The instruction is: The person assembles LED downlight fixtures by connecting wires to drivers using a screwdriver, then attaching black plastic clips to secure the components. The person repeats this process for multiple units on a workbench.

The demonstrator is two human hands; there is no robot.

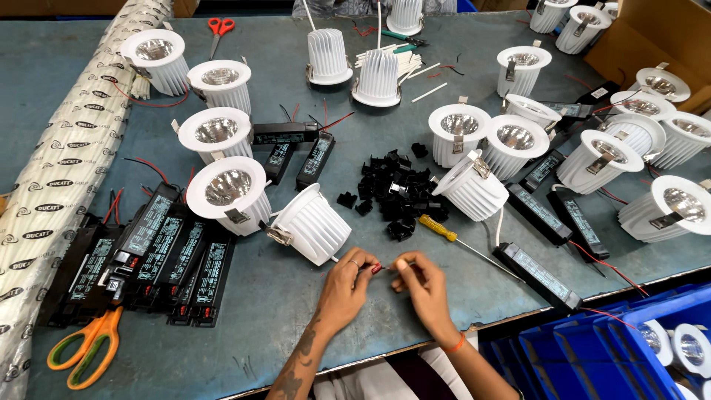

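Left hand (346, 281), right hand (422, 285): fingertips pinched shut on thin red wire (377, 268) between them, above worktop (281, 296). White downlight (311, 224) just beyond left hand; yellow screwdriver (438, 228) beyond right.

Two scissors (84, 347), one yellow screwdriver (438, 229), two hands (346, 285).

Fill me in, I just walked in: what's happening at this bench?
A person's left hand and right hand pinch thin red and white wires between the fingertips, close to a white downlight housing lying on its side. Around them on the grey table lie more white downlights, black driver boxes, a pile of black clips and a yellow-handled screwdriver.
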